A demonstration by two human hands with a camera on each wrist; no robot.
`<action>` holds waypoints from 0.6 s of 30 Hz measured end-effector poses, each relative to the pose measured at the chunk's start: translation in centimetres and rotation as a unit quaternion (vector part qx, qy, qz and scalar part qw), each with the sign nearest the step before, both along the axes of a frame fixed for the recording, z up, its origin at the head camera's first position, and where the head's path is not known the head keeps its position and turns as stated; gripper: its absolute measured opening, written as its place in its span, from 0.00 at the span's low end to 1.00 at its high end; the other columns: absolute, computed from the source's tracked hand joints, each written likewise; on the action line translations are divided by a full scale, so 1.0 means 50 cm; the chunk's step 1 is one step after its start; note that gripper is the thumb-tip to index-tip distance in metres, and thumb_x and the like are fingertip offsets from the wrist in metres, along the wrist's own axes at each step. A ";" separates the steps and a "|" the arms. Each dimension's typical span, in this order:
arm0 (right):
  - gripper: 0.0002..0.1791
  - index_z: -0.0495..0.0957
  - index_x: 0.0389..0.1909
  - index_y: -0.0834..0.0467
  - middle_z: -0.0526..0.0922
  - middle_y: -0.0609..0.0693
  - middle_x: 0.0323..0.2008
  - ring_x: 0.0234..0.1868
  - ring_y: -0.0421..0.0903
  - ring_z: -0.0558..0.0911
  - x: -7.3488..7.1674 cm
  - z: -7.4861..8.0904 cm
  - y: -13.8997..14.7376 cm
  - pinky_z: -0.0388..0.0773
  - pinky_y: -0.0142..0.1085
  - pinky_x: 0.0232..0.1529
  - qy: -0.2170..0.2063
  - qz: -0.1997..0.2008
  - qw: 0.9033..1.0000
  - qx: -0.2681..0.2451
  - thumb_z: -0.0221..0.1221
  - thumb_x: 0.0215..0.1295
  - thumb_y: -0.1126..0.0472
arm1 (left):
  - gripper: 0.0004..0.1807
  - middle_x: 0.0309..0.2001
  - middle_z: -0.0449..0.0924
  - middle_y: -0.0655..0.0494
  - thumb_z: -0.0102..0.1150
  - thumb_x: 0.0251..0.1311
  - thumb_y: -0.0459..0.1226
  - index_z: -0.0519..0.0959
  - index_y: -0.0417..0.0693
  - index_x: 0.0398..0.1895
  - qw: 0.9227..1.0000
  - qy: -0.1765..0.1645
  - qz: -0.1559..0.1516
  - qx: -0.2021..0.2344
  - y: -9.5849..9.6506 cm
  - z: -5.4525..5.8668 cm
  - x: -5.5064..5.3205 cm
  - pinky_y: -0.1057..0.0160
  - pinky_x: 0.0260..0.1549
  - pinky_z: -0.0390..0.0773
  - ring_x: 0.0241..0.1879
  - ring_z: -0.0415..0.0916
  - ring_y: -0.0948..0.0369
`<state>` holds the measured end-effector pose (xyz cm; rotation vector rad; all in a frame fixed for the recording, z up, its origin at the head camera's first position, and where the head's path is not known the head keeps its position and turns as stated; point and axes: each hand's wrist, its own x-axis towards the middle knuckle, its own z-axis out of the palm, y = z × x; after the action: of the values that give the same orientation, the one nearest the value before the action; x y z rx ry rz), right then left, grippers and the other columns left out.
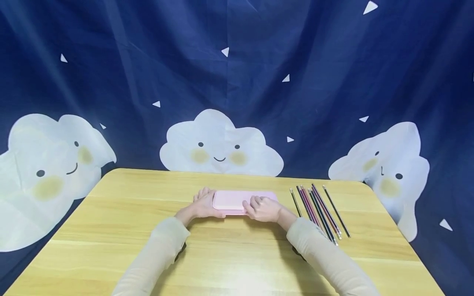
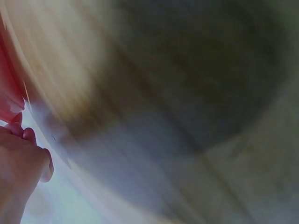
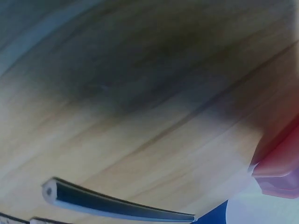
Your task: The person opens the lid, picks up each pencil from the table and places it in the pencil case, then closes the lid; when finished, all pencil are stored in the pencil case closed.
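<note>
A pink, box-shaped pencil case (image 1: 228, 200) lies lengthwise on the wooden table, its lid down. My left hand (image 1: 203, 205) grips its left end, thumb along the front side and fingers behind. At the front right part of the case, my right hand (image 1: 263, 209) has its fingers curled against the lid edge; the fingertips are partly hidden. In the left wrist view, the left hand (image 2: 21, 161) touches the reddish-looking case (image 2: 8, 91) at the image's edge. The right wrist view shows a corner of the case (image 3: 282, 175), but not the right hand.
Several striped and dark pencils (image 1: 322, 209) lie loosely side by side to the right of the case, partly under the right forearm. One dark pencil (image 3: 117, 203) shows close in the right wrist view. A blue curtain (image 1: 259, 90) with clouds hangs behind the table (image 1: 122, 230).
</note>
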<state>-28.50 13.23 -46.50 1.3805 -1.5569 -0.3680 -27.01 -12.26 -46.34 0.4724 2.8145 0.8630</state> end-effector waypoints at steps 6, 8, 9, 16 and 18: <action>0.22 0.71 0.32 0.59 0.71 0.47 0.20 0.17 0.40 0.73 0.017 0.014 0.009 0.73 0.28 0.18 -0.071 -0.028 0.997 0.003 0.32 0.71 0.51 | 0.51 0.41 0.62 0.53 0.71 0.30 0.56 0.65 0.38 0.59 1.000 -0.013 0.005 0.001 -0.008 0.003 -0.001 0.58 0.39 0.56 0.43 0.56 0.55; 0.24 0.72 0.33 0.59 0.74 0.48 0.24 0.22 0.41 0.77 0.023 0.015 0.015 0.76 0.30 0.22 -0.102 -0.047 0.994 0.007 0.32 0.72 0.48 | 0.52 0.42 0.62 0.52 0.70 0.30 0.56 0.64 0.37 0.60 1.000 -0.012 -0.001 -0.008 -0.013 0.003 -0.001 0.57 0.39 0.56 0.43 0.56 0.54; 0.25 0.72 0.34 0.59 0.75 0.49 0.26 0.24 0.42 0.78 0.025 0.015 0.018 0.77 0.30 0.23 -0.120 -0.057 0.991 0.010 0.33 0.71 0.46 | 0.53 0.42 0.62 0.53 0.70 0.30 0.57 0.64 0.37 0.60 1.000 -0.011 -0.002 -0.014 -0.016 0.003 -0.001 0.58 0.39 0.57 0.43 0.56 0.54; 0.22 0.70 0.30 0.57 0.69 0.45 0.20 0.19 0.39 0.72 0.027 0.022 0.010 0.70 0.29 0.15 -0.155 -0.085 0.984 0.010 0.38 0.69 0.44 | 0.52 0.41 0.62 0.53 0.70 0.29 0.57 0.65 0.38 0.59 1.000 -0.009 0.000 -0.021 -0.022 0.005 0.001 0.58 0.39 0.56 0.42 0.56 0.55; 0.23 0.71 0.29 0.58 0.68 0.45 0.18 0.16 0.39 0.70 0.023 0.021 0.007 0.68 0.28 0.13 -0.113 -0.073 0.991 0.010 0.36 0.69 0.46 | 0.52 0.41 0.62 0.53 0.70 0.28 0.58 0.66 0.38 0.59 1.000 -0.006 0.000 -0.017 -0.019 0.003 0.001 0.58 0.39 0.56 0.42 0.56 0.55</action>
<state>-27.34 13.56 -45.44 1.3652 -1.8511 -0.3254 -26.94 -13.23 -46.16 0.4599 2.8141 0.8144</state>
